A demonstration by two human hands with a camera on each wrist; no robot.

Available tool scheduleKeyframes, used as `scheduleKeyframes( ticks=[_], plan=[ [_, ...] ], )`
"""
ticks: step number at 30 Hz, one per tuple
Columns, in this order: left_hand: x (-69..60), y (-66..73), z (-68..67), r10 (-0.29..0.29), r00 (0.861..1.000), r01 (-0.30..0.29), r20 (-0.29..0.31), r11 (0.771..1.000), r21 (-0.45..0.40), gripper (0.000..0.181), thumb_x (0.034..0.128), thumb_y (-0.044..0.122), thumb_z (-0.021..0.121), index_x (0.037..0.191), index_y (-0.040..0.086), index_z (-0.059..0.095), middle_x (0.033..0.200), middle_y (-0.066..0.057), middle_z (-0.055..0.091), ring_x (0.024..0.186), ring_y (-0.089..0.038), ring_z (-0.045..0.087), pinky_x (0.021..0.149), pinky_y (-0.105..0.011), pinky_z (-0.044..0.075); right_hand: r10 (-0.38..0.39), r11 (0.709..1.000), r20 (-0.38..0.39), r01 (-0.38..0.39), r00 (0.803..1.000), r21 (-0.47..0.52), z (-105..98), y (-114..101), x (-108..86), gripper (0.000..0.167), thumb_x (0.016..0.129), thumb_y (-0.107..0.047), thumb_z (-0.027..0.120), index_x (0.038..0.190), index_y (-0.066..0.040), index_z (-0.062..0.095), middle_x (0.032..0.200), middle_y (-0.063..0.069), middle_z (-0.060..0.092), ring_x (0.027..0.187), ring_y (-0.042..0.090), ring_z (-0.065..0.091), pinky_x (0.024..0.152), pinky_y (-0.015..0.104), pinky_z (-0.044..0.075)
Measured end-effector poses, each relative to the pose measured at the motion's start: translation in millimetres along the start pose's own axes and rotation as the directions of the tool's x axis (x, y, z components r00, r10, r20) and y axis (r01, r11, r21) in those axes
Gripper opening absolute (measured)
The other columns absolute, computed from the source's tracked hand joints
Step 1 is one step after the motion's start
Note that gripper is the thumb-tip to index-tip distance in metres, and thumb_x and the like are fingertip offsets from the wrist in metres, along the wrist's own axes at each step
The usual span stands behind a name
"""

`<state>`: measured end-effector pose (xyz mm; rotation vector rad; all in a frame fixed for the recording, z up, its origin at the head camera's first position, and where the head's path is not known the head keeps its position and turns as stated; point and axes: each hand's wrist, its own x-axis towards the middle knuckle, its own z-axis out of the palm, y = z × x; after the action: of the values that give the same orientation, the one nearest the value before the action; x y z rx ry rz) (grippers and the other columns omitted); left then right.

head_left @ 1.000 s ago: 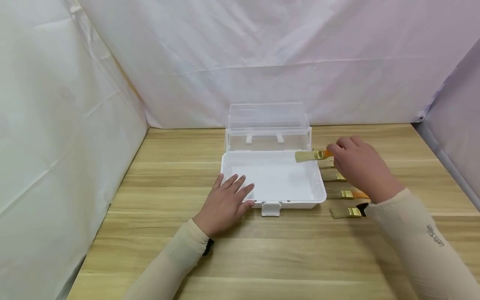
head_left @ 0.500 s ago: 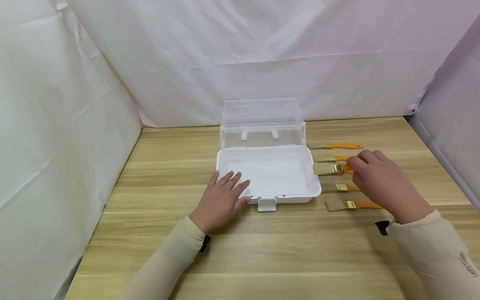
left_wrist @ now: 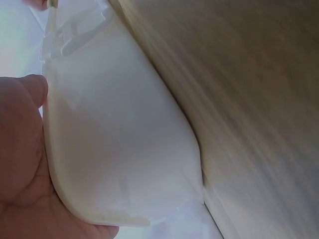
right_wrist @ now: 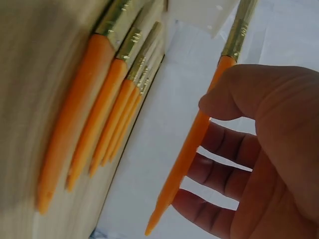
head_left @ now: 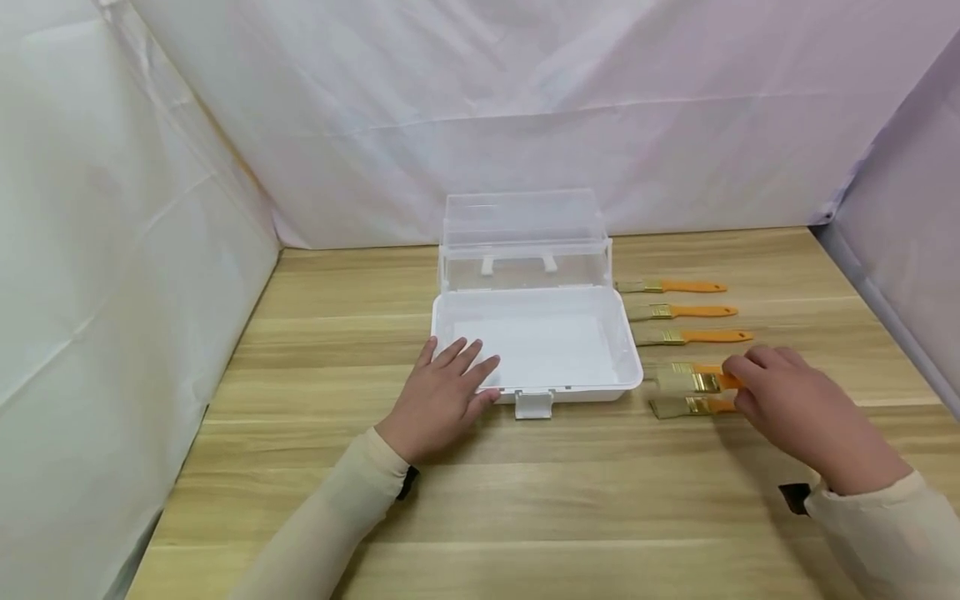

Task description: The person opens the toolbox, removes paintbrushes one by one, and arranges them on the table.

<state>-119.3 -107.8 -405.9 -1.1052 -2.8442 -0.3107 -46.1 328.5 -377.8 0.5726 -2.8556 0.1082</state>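
Observation:
My right hand [head_left: 810, 412] pinches a paintbrush [right_wrist: 187, 144] by its orange handle, between thumb and fingers. That brush is above the table, its pale bristles pointing left. In the head view it overlaps a brush [head_left: 682, 367] on the table and hangs just behind the nearest brush [head_left: 670, 407]. My left hand [head_left: 441, 400] rests with spread fingers over the front left corner of a white plastic box [head_left: 596, 395]. The left wrist view shows its thumb [left_wrist: 34, 89] along the rim. The box's clear lid [head_left: 525, 221] stands raised behind it.
Further brushes, a far one [head_left: 693, 286], a second [head_left: 705, 312] and a third [head_left: 716, 337], lie in a row right of the box, bristles toward it. A white latch [head_left: 534, 406] hangs at the box front. White cloth [head_left: 360, 167] walls surround the wooden table [head_left: 480, 508].
My right hand has moved from over the box's right side, right and nearer to me, carrying the paintbrush above the row. The left hand stays on the box corner. The head view shifted slightly.

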Motion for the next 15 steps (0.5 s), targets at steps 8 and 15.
scheduleKeyframes(
  ticks=[8, 15],
  plan=[
    [0.8, -1.0, 1.4, 0.004, 1.000, -0.004, -0.008, 1.000, 0.008, 0.050, 0.1049, 0.047, 0.042, 0.144, 0.018, 0.054, 0.150, -0.012, 0.047, 0.141, -0.031, 0.039, 0.116, -0.058, 0.015, 0.040, 0.999, 0.135, -0.039, 0.990, -0.008, 3, -7, -29.4, 0.032, 0.072, -0.002, 0.082, 0.096, -0.012, 0.063, 0.084, -0.002, 0.053, 0.072, 0.023, 0.052, 0.055, 0.038, 0.044],
    [0.6, -1.3, 1.0, -0.002, 1.000, 0.002, -0.008, 1.000, 0.004, 0.050, 0.1050, 0.048, 0.042, 0.144, 0.018, 0.054, 0.149, -0.012, 0.047, 0.141, -0.031, 0.039, 0.116, -0.058, 0.016, 0.037, 0.999, 0.155, -0.041, 0.987, 0.023, 11, -12, -38.8, 0.033, 0.071, -0.003, 0.084, 0.091, -0.018, 0.062, 0.085, -0.005, 0.053, 0.073, 0.019, 0.052, 0.058, 0.038, 0.044]
  ],
)
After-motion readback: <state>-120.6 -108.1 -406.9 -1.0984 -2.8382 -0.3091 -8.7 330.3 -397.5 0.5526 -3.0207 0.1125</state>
